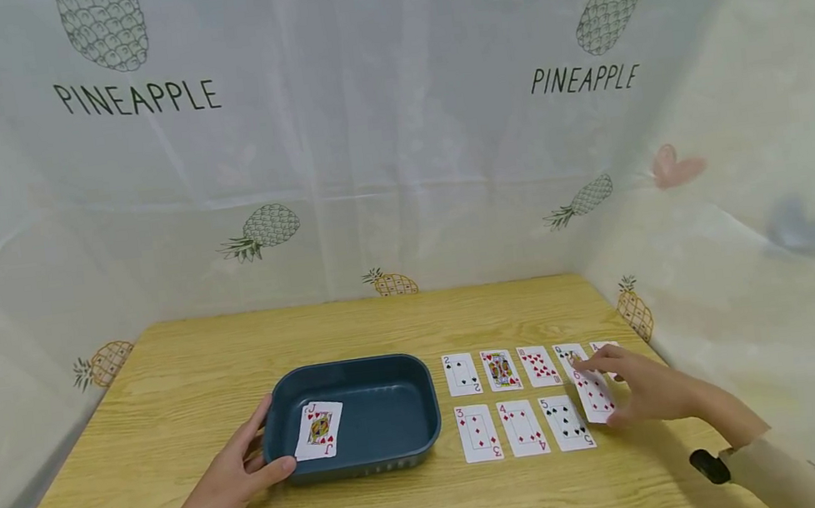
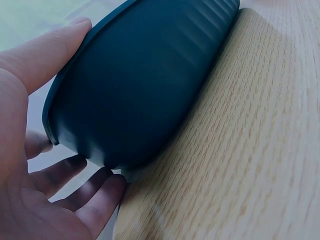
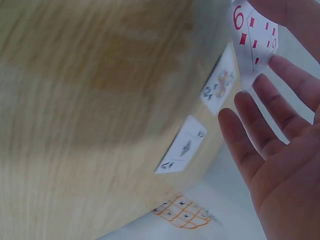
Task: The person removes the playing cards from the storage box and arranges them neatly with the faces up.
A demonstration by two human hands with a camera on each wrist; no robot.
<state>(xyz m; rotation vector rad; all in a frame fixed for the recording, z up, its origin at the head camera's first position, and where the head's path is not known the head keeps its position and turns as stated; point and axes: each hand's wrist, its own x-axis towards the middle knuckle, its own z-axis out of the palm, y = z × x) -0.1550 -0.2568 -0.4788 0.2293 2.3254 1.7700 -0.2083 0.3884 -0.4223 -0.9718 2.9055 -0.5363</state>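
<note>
My left hand (image 1: 233, 479) grips the left end of a dark blue-green tray (image 1: 371, 466), thumb by the near corner and fingers along its outer wall (image 2: 130, 85). Inside the tray lies a jack card (image 1: 319, 429), face up, overlapping at least one other card. Over at the right, my right hand (image 1: 644, 382) holds a six of diamonds (image 1: 594, 394) between thumb and fingers. In the right wrist view that six (image 3: 255, 40) is tilted and slightly bent, above the tabletop. A queen (image 1: 564, 353) and an ace (image 1: 599, 345) lie just behind this hand, partly covered by it.
Two rows of face-up cards lie right of the tray. The back row has a two (image 1: 461, 374), a king (image 1: 500, 370) and a red heart card (image 1: 538, 366); the front row has a three (image 1: 478, 433), a four (image 1: 523, 428) and a five (image 1: 567, 423). A pineapple-print curtain (image 1: 379, 140) surrounds the wooden table (image 1: 201, 361).
</note>
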